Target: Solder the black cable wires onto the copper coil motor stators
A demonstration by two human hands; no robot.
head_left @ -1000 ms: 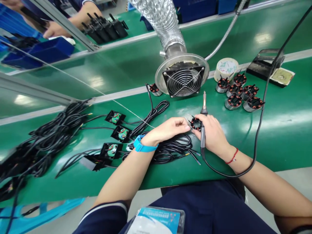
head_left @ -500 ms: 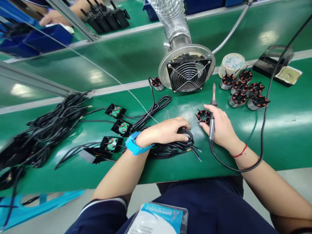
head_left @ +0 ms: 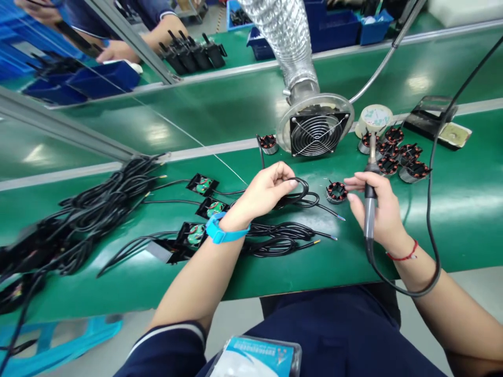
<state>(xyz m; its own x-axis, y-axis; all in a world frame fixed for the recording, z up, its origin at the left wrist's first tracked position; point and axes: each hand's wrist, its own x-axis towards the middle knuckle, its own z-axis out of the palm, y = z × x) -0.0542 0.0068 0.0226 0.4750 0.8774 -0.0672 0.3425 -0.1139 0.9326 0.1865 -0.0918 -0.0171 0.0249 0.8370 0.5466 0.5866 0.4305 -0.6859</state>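
The left hand (head_left: 271,188) has thumb and fingers pinched on a loop of black cable (head_left: 302,189). The right hand (head_left: 379,207), thumb and fingers part-spread, carries a soldering iron (head_left: 369,212) against the palm. A wound ring (head_left: 337,192) stands on the desk (head_left: 451,220) just left of the right fingertips; contact cannot be confirmed. Grip the cable by its loop, leaving the wire ends (head_left: 341,218), right of the left hand, unbent. Angle the iron's tip clear of the rings (head_left: 411,153) beyond the right hand.
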